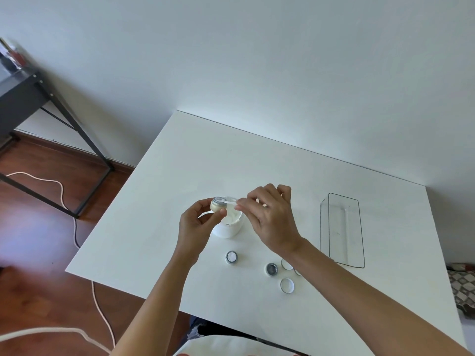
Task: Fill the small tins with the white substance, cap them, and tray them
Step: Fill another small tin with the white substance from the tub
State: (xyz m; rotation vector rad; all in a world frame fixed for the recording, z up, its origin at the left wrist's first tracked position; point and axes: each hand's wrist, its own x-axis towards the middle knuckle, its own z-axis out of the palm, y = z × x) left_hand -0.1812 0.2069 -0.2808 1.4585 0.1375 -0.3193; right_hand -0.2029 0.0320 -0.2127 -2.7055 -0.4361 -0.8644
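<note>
Where the white table (282,176) lies nearest, loose silver lids (287,285), one empty small tin (271,269) and one filled small tin (231,257) rest; farther, the left hand (195,223) grips a tin (218,203) above the white cream jar (229,224), the right hand (268,217) pinches a white spatula (229,201) at its mouth; a clear rectangular plastic tray (341,228) stands right.

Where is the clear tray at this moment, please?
In the head view, the clear tray stands on the right side of the white table, beyond the right hand, and nothing shows inside it.
</note>
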